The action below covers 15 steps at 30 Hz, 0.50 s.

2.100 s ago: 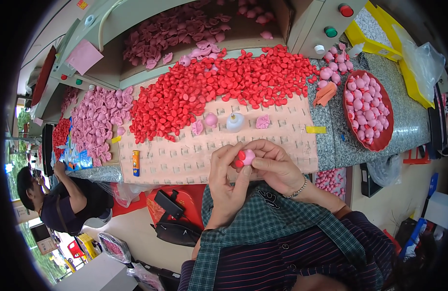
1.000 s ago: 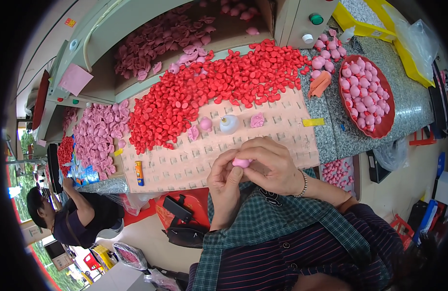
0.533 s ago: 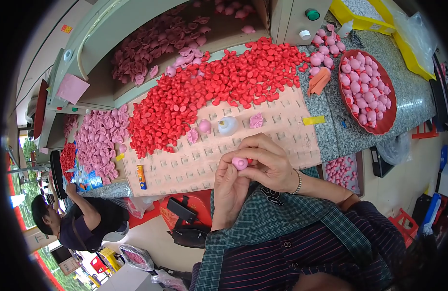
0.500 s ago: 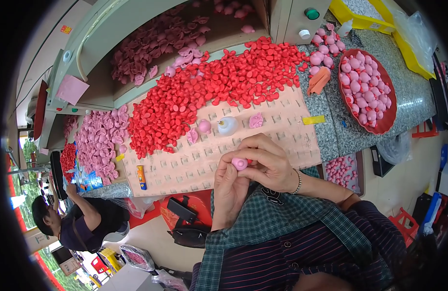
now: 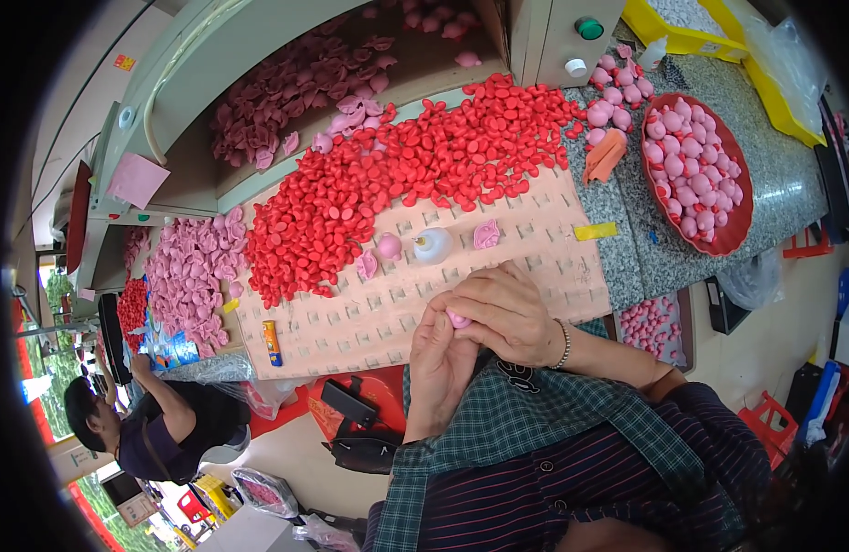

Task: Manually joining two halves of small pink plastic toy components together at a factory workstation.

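Note:
A small round pink piece (image 5: 458,319) is pinched between my two hands at the table's front edge; fingers cover most of it. My left hand (image 5: 435,354) closes on it from the left, thumb and fingertips against its side. From the right, my right hand (image 5: 509,317) bends its fingers over its top. Beyond my hands stand a white squeeze bottle (image 5: 432,246) with a thin tip, a pink ball (image 5: 389,246) and two crumpled pink pieces, one (image 5: 486,235) right of the bottle, the other (image 5: 366,266) left. A heap of small red oval pieces (image 5: 415,147) spreads behind them.
Pink shells (image 5: 193,276) are piled at the left, with a yellow-and-blue tube (image 5: 272,342) nearby. A red scalloped basket (image 5: 743,198) of pink balls stands right. Behind the heap is a grey cabinet (image 5: 544,46). Another person (image 5: 167,419) works at far left.
My right hand's fingers have folded further over the pink piece, hiding more of it. Both hands still hold it, and the bottle and heaps stay in place.

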Motion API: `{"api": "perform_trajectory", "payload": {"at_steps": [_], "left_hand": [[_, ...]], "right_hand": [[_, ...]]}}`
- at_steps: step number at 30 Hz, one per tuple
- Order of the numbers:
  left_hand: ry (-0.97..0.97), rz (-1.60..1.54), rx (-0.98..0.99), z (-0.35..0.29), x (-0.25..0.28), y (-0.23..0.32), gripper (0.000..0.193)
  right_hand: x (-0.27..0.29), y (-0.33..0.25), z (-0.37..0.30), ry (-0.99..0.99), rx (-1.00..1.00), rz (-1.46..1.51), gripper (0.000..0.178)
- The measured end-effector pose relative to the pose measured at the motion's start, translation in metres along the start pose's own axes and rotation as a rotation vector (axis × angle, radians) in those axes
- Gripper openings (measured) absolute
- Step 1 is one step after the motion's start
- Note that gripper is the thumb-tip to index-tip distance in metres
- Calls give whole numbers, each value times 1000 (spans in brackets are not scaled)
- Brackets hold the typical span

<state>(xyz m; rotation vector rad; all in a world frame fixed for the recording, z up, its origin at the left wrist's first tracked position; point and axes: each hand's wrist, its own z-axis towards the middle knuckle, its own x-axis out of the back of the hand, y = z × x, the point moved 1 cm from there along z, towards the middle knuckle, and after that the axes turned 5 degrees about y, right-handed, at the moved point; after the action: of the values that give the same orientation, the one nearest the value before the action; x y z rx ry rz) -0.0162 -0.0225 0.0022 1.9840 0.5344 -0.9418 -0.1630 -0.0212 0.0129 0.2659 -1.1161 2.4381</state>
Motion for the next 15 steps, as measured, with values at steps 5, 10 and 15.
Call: {"api": "perform_trajectory", "payload": {"at_steps": [5, 10, 15], "left_hand": [[-34, 22, -7, 1, 0, -1, 33], [30, 302, -142, -2, -15, -6, 33], [159, 820, -345, -4, -6, 2, 26]], "right_hand": [[6, -1, 0, -6, -7, 0, 34], [40, 3, 7, 106, -218, -6, 33], [118, 14, 33, 411, -122, -405, 33]]}}
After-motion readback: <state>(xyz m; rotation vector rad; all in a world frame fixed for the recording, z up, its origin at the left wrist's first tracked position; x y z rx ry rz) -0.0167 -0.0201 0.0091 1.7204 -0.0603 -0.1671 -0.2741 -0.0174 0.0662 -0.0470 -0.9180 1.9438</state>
